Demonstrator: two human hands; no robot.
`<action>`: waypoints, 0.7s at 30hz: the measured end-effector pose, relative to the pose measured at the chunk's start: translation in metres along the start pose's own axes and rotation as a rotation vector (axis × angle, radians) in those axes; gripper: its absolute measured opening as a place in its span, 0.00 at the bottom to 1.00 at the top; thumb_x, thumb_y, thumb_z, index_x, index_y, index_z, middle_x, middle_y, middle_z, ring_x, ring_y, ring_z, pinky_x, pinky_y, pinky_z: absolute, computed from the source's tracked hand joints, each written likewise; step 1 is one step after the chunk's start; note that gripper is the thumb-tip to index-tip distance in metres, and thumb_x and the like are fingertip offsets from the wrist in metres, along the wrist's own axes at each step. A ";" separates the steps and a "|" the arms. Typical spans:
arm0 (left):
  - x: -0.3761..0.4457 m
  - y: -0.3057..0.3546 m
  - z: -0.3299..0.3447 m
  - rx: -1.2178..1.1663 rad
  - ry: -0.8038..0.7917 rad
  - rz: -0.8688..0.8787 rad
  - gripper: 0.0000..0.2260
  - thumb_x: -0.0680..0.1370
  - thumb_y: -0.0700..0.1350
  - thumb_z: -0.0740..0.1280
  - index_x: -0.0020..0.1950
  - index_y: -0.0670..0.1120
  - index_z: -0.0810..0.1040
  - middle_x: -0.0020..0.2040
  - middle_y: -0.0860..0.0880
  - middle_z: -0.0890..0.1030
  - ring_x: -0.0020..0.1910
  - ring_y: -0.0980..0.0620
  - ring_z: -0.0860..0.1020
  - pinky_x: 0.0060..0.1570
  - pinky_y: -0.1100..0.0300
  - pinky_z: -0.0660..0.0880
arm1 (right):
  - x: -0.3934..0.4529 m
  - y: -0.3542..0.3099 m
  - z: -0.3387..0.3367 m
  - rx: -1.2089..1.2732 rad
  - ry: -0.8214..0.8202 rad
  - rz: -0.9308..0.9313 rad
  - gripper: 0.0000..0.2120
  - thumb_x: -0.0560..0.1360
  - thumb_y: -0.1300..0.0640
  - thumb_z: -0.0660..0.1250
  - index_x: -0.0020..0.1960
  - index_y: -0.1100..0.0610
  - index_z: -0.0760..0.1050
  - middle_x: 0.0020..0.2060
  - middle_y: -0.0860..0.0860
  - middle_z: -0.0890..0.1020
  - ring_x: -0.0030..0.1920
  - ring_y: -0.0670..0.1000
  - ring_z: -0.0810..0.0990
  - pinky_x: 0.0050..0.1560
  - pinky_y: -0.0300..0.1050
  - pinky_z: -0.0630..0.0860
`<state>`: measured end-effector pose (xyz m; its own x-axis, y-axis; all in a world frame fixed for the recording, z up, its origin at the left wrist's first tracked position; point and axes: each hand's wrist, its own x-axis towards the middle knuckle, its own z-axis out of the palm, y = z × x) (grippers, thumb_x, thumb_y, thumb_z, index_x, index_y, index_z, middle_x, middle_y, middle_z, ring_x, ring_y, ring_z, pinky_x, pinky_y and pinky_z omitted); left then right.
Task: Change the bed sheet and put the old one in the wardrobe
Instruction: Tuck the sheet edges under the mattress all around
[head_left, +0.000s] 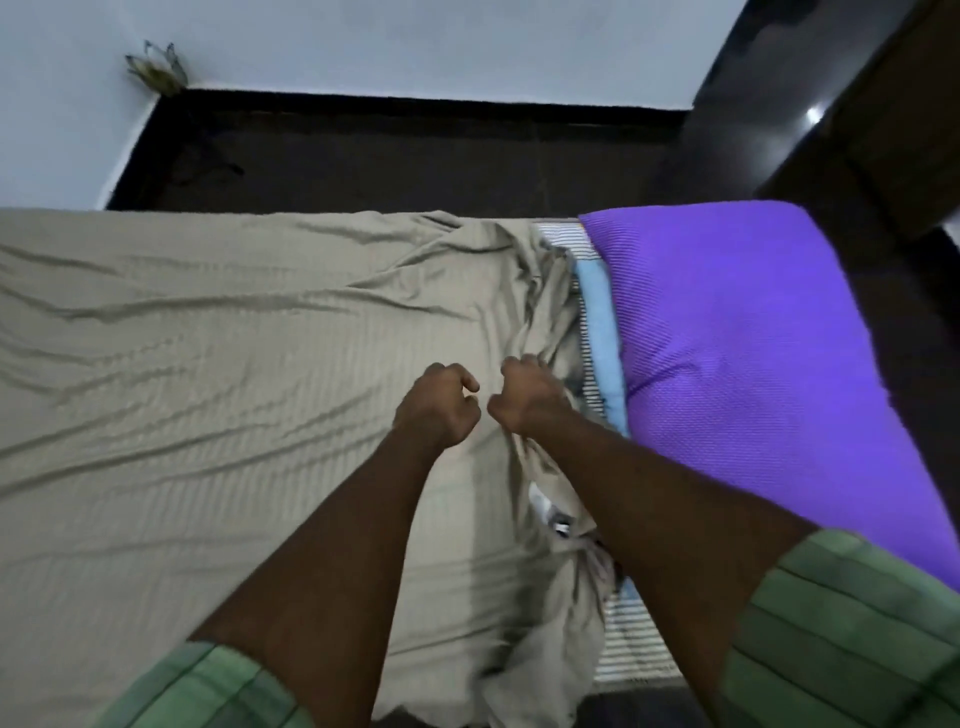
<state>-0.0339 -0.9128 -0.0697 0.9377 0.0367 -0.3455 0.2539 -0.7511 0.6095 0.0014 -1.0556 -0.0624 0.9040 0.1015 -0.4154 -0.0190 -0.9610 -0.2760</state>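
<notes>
A beige striped bed sheet (208, 364) covers most of the bed, wrinkled and bunched along its right edge. My right hand (524, 395) grips that bunched edge, fingers curled into the folds. My left hand (439, 405) hovers just beside it with fingers curled; I cannot tell whether it holds fabric. Where the sheet is pulled back, a striped mattress (636, 639) shows. A purple pillow (753, 364) lies at the right end of the bed, with a light blue cloth (600, 332) along its left side.
A dark floor (389, 156) runs beyond the bed up to a white wall (415, 41). Dark wooden furniture (883, 130) stands at the upper right. A small dried plant-like object (156, 70) sits in the far left corner.
</notes>
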 end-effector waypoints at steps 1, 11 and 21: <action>-0.001 0.029 0.006 -0.012 -0.008 0.016 0.10 0.77 0.48 0.68 0.56 0.50 0.82 0.58 0.44 0.79 0.58 0.45 0.79 0.61 0.51 0.76 | -0.006 0.020 -0.019 -0.003 0.055 -0.012 0.24 0.76 0.52 0.67 0.69 0.57 0.72 0.67 0.58 0.73 0.71 0.60 0.70 0.68 0.52 0.70; 0.038 0.260 0.129 -0.332 -0.147 -0.067 0.43 0.67 0.68 0.76 0.74 0.47 0.70 0.68 0.47 0.75 0.64 0.48 0.76 0.66 0.55 0.72 | -0.001 0.279 -0.167 0.041 0.502 0.382 0.24 0.80 0.43 0.62 0.73 0.52 0.68 0.73 0.57 0.68 0.72 0.64 0.66 0.68 0.65 0.65; 0.095 0.282 0.260 -0.497 -0.019 -0.528 0.79 0.43 0.66 0.86 0.83 0.50 0.41 0.81 0.45 0.60 0.77 0.45 0.66 0.76 0.44 0.64 | 0.011 0.494 -0.141 0.875 0.036 0.472 0.75 0.52 0.30 0.84 0.83 0.39 0.38 0.83 0.51 0.53 0.80 0.59 0.59 0.79 0.60 0.60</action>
<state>0.0650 -1.2929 -0.1160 0.6571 0.2965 -0.6930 0.7537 -0.2478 0.6087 0.0619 -1.5658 -0.0814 0.7348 -0.2637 -0.6249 -0.6752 -0.3713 -0.6373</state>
